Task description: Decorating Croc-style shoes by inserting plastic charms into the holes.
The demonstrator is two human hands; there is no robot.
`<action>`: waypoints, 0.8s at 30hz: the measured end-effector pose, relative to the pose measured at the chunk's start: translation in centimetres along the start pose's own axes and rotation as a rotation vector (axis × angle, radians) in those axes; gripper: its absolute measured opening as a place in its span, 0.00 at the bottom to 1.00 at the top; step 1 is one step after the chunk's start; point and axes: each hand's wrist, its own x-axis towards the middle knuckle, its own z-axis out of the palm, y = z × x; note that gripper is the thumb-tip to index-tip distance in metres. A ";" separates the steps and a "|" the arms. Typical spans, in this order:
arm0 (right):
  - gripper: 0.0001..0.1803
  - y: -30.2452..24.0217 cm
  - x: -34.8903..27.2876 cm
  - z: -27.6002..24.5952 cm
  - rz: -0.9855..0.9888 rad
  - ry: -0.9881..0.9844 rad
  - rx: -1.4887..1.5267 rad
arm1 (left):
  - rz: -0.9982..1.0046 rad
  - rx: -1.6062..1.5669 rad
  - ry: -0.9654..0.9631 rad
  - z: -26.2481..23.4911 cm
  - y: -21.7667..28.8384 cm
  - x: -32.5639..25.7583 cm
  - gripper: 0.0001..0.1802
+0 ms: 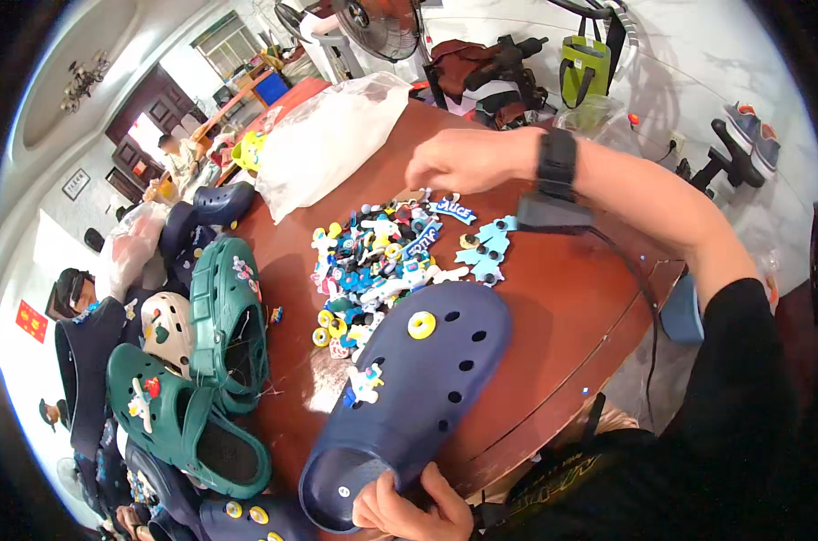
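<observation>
At six o'clock, left hand (418,508) grips navy clog (418,370); at twelve, right hand (463,162), hold unclear, curls beside charms (373,261).

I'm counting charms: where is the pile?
In the head view, the charm pile sits just left of centre on the table, between the green clogs and the right hand.

We counted two bare hands, one left hand (413,507) and one right hand (468,160), with one navy clog (404,388) at the left, which bore one yellow ring charm (412,333); we also counted two blue banner charms (421,241), two green clogs (182,413), one cream clog (167,325), one lime-green bag (585,68) and two wall-hung shoes (742,126), while the heaped charms (373,261) lay too crowded for us to number
</observation>
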 end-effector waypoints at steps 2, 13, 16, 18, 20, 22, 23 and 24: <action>0.13 1.7 2.0 1.3 -0.098 -0.022 -0.016 | 0.042 -0.014 0.027 -0.2 0.0 0.2 0.25; 0.19 0.3 1.1 2.1 0.098 -0.173 0.004 | 0.007 -0.035 0.052 0.5 0.4 1.1 0.22; 0.17 -1.3 -0.7 1.2 0.130 0.016 0.248 | -0.001 0.020 0.039 0.1 0.3 0.6 0.23; 0.17 -1.5 -1.4 1.7 0.154 0.041 0.275 | -0.003 0.021 0.040 0.1 0.5 0.9 0.23; 0.16 -1.7 -1.7 2.3 0.162 0.034 0.330 | -0.024 0.009 0.046 0.2 0.8 1.0 0.23; 0.15 -1.1 -1.9 3.5 0.137 0.134 0.390 | 0.005 0.022 0.068 0.3 0.8 0.9 0.23; 0.14 -0.5 -2.1 4.0 0.111 0.233 0.452 | 0.033 0.039 0.087 0.4 0.8 0.9 0.22; 0.14 -1.2 -2.4 3.2 0.165 0.211 0.407 | 0.030 0.045 0.089 0.4 0.7 0.8 0.22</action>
